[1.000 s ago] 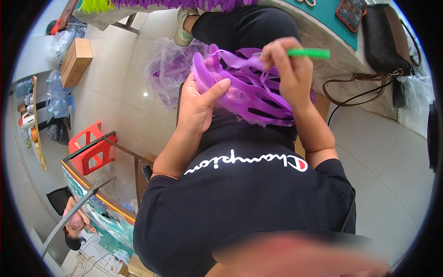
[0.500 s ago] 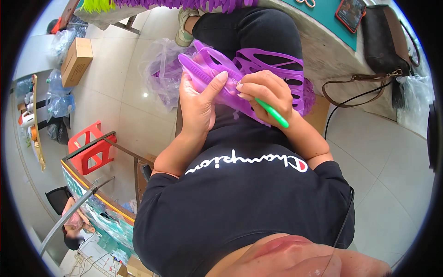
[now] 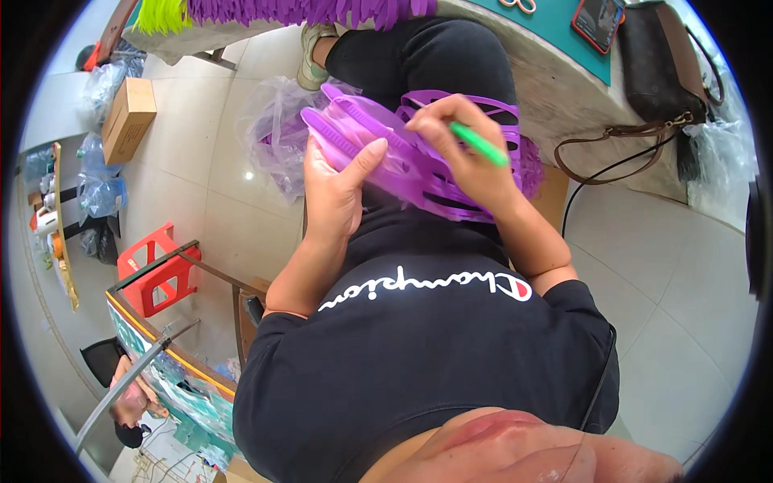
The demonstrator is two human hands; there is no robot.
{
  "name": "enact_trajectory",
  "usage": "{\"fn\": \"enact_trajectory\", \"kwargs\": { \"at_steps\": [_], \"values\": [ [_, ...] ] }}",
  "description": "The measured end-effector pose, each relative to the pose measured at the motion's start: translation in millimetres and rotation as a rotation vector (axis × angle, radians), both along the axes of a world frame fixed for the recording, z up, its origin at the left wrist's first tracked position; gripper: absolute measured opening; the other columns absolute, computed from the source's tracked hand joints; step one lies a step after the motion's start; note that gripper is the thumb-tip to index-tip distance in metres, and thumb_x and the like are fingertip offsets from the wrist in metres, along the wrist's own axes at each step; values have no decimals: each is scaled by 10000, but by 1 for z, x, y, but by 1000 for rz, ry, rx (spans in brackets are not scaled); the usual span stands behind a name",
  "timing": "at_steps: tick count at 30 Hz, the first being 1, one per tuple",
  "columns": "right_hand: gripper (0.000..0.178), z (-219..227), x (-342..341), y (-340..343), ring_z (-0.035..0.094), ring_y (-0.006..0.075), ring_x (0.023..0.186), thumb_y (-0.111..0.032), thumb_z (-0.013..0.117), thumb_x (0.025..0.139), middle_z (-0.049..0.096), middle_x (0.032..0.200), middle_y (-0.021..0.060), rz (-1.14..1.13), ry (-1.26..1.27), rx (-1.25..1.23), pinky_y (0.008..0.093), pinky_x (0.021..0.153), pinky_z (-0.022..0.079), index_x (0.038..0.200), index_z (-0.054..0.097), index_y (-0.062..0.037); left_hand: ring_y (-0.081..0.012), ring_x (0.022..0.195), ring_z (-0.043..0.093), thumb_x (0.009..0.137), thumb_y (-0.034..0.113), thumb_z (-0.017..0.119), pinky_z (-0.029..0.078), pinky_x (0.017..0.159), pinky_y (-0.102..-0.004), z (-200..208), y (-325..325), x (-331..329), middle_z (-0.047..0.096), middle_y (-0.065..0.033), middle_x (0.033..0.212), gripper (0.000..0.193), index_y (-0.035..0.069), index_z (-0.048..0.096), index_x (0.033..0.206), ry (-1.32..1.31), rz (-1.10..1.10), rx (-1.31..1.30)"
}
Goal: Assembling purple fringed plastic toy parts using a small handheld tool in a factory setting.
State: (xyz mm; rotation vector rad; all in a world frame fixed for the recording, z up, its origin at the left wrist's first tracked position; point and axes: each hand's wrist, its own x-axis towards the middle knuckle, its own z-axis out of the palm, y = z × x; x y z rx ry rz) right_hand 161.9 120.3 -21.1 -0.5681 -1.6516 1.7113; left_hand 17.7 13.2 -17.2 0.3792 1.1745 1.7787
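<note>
Over my lap lies a soft purple moulded piece (image 3: 419, 173) with ribbed strips and long cut-out slots, pliable like rubber. My left hand (image 3: 338, 181) grips its left end, thumb on top and fingers underneath. In my right hand (image 3: 467, 145) is a slim green-handled tool (image 3: 479, 145), its tip hidden by the fingers. That hand is just above the middle of the purple piece; whether it touches is unclear. More purple slotted strips (image 3: 515, 117) drape over my right thigh.
A clear plastic bag (image 3: 278, 129) with purple pieces lies on the floor beyond my left hand. Ahead, a table carries purple strips (image 3: 322, 10), a phone (image 3: 598, 22) and a dark handbag (image 3: 664, 64). A red stool (image 3: 157, 270) and cardboard box (image 3: 129, 121) stand left; a person (image 3: 133, 394) sits farther off.
My right hand has lifted from beside my left thumb and moved slightly right and up with the green-handled tool. The purple piece's slotted part now shows more openly.
</note>
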Motion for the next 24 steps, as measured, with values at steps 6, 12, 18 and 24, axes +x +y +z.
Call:
{"fn": "enact_trajectory", "kwargs": {
  "at_steps": [6, 12, 18, 24],
  "values": [
    [336, 1, 1, 1, 451, 60, 723, 91, 627, 820, 536, 804, 37, 224, 164, -239, 198, 631, 377, 769, 369, -117, -186, 976, 632, 789, -43, 692, 509, 862, -301, -10, 0, 7, 632, -109, 1051, 591, 29, 398, 1297, 382, 25, -13],
    [289, 0, 28, 17, 416, 157, 705, -45, 632, 750, 514, 722, 27, 342, 408, -421, 299, 668, 347, 745, 374, -174, -184, 879, 662, 797, -74, 647, 519, 817, -266, -40, 2, -5, 676, -140, 980, 657, 5, 349, 1377, 363, -33, -106],
    [314, -14, 36, 30, 400, 144, 671, -114, 680, 708, 481, 604, -29, 619, 693, -486, 286, 617, 307, 689, 378, -198, -228, 1030, 617, 867, -23, 534, 522, 897, -326, -73, -5, -18, 619, -166, 1112, 341, -21, 501, 1207, -397, -160, -221],
    [331, -12, 44, 35, 443, 80, 605, -120, 720, 754, 480, 709, -47, 423, 612, -664, 227, 546, 346, 762, 394, -175, -212, 938, 647, 891, 41, 544, 557, 841, -320, -92, -18, -30, 644, -142, 1056, 233, -46, 566, 1105, -927, -134, -190]
  ]
}}
